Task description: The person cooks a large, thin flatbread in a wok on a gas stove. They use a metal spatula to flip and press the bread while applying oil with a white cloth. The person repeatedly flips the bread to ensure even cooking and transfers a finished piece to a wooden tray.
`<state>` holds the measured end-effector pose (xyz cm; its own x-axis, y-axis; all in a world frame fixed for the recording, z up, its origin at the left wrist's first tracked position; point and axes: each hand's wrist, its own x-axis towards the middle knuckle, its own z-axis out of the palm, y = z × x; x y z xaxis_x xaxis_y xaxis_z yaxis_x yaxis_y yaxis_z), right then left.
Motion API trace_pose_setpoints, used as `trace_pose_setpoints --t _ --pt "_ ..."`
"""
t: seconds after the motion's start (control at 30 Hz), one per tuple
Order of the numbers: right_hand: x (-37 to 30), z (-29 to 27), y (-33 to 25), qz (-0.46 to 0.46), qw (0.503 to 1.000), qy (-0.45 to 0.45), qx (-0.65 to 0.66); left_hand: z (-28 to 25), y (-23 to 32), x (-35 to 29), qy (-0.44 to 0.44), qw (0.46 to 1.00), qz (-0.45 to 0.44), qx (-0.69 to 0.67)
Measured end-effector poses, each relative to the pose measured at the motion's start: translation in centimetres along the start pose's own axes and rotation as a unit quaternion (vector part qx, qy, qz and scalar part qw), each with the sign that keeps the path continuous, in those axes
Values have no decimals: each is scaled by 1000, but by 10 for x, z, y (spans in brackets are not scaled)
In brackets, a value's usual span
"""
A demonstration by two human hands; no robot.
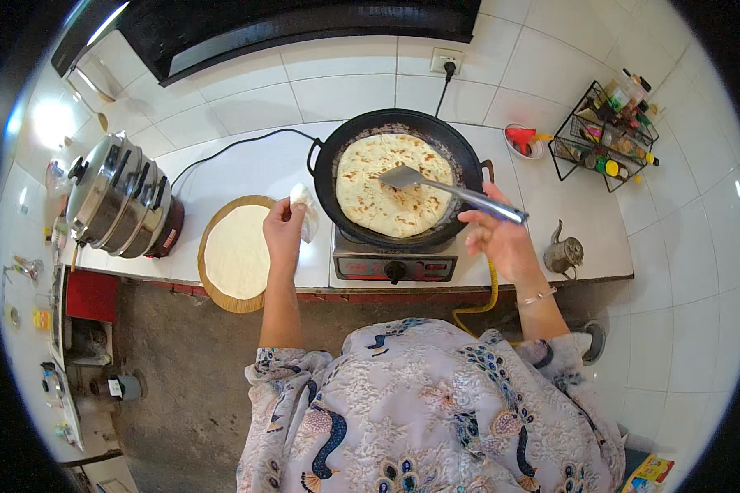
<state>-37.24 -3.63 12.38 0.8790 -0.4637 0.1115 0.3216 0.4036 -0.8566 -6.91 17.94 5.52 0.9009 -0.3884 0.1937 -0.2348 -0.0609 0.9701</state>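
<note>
My left hand [283,234] pinches a crumpled white cloth or paper wad [305,212] beside the left side of a black wok [329,193]. A round flatbread [362,201] with brown spots lies in the wok. The flat metal blade of a spatula [452,190] is over the flatbread, its handle slanting across the wok's right rim. My right hand [506,245] is at that handle's end, with fingers above and below it in a loose grip. To the left, a thin round of pale dough [237,253] lies on a round wooden board [208,275].
Under the wok is a gas stove [395,267]. A stacked steamer [123,197] stands at left. At right are a metal pot [563,253], a bowl [524,141] with a red item, and a bottle rack [604,135]. A yellow hose [489,300] hangs at the counter's front edge.
</note>
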Motion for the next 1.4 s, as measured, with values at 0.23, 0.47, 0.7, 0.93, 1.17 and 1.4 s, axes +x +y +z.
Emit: trace_pose_setpoints --t 0.23,0.47,0.7,0.93,1.17,1.4 --pt "20 5 -5 -87 928 76 -354 14 13 -9 -16 996 18 89" --pt "10 -9 -4 -130 891 -26 -434 25 18 -14 -27 965 50 256" --pt "20 -19 -33 -125 891 -39 -435 69 35 4 -137 874 91 458" --pt "15 -44 -34 -86 907 -24 -412 130 -12 26 -278 757 56 589" --pt "-7 -75 -34 -48 948 41 -311 130 9 25 -227 824 42 518" --pt "-25 -87 -38 -60 935 51 -346 133 31 14 -132 900 60 412"
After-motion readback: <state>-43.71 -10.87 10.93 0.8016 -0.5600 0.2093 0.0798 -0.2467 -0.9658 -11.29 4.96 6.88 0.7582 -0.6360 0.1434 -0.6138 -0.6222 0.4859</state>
